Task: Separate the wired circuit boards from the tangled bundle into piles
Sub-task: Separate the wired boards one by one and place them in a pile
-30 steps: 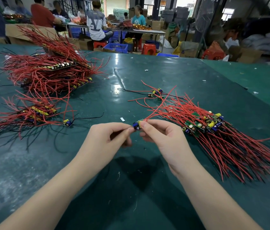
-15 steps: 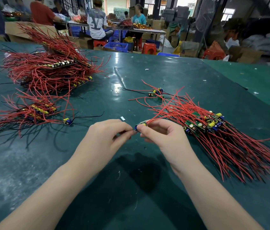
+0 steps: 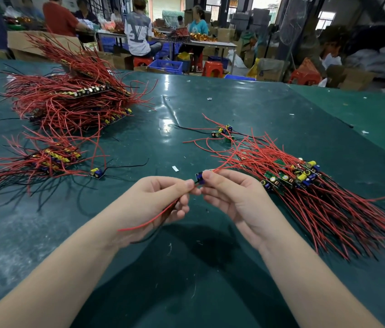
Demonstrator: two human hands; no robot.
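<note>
A small circuit board (image 3: 200,178) with a blue part is pinched at the fingertips of my right hand (image 3: 235,200). My left hand (image 3: 157,201) pinches its red and black wires (image 3: 150,222), which trail down past my wrist. More red wires run from the board into the tangled bundle (image 3: 305,185) lying just right of my hands. A large heap of wired boards (image 3: 73,100) sits far left, a smaller sorted pile (image 3: 49,159) lies near left, and a single board (image 3: 97,172) rests beside that pile.
The dark green table (image 3: 186,268) carries two or three loose boards (image 3: 222,132) at centre and small white scraps (image 3: 175,168). Its far edge meets cardboard boxes, blue crates and red stools, with several people seated at another table behind.
A red and a black wire have come out under my left hand and now hang toward my wrist. Both hands stay together over the same spot.
</note>
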